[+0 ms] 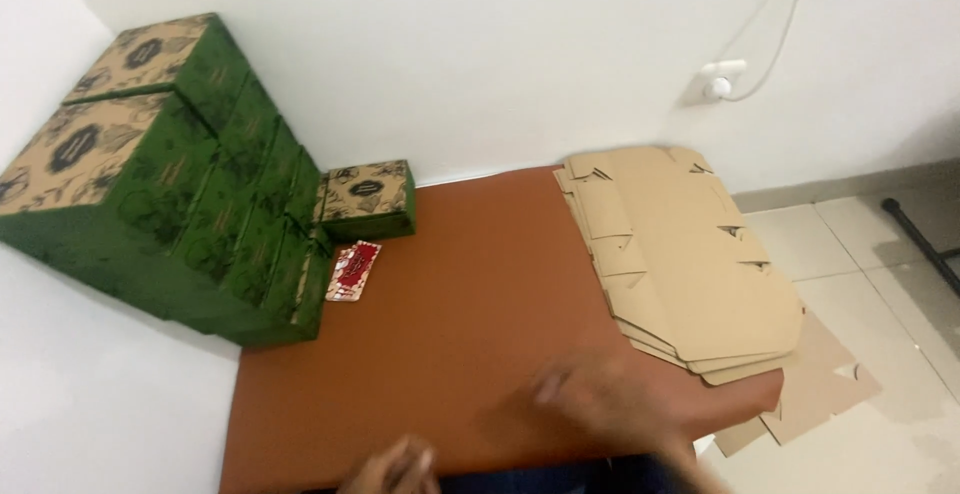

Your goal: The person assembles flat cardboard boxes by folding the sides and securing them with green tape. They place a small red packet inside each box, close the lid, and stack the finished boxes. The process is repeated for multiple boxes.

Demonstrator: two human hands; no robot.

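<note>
— On the brown table [440, 294], what are the hands doing?

— From the head camera, the right hand [600, 394] is hovering, smeared by blur, over the table's near right part, just beside the stack of flat tan cardboard blanks [680, 254]. I cannot tell how its fingers are set. The left hand [395, 469] is sitting at the near edge, fingers curled narrow, holding nothing I can make out.

— And the blanks themselves?

— They are lying at the table's right side, overhanging its edge; more blanks [820, 384] are lying on the tiled floor [880, 254] below.

— What else is showing?

— Green patterned boxes [170, 174] are standing stacked in the left corner, one small box [367, 199] beside them, and a small red packet [353, 271] is lying in front.
</note>
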